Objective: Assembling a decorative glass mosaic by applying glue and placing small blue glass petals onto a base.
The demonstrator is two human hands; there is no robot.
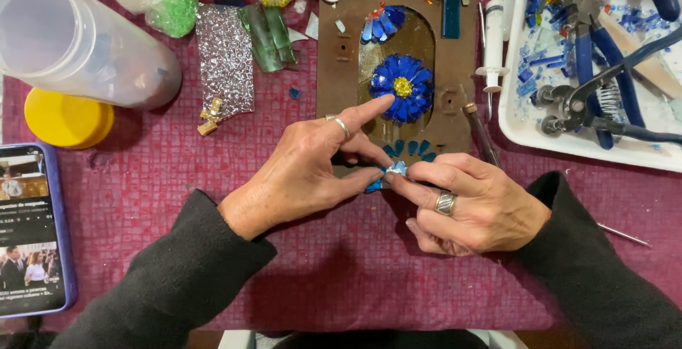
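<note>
My left hand (pixel 312 168) and my right hand (pixel 465 203) meet near the lower edge of a brown board (pixel 455 72), pinching small blue glass pieces (pixel 387 175) between their fingertips. My left index finger stretches up and touches a blue glass flower with a yellow centre (pixel 402 87) laid on the board's oval opening. A second, partial blue flower (pixel 382 22) lies above it. A few loose blue petals (pixel 413 148) sit just above my right fingers. Both hands wear rings and black sleeves.
A white tray (pixel 518 125) at right holds blue-handled pliers (pixel 604 100) and blue glass chips. A syringe (pixel 494 43) and a thin tool (pixel 482 134) lie beside it. At left are a clear plastic container (pixel 71 43), yellow lid (pixel 67 118), phone (pixel 28 228), textured clear glass (pixel 224 61), green glass (pixel 268 36).
</note>
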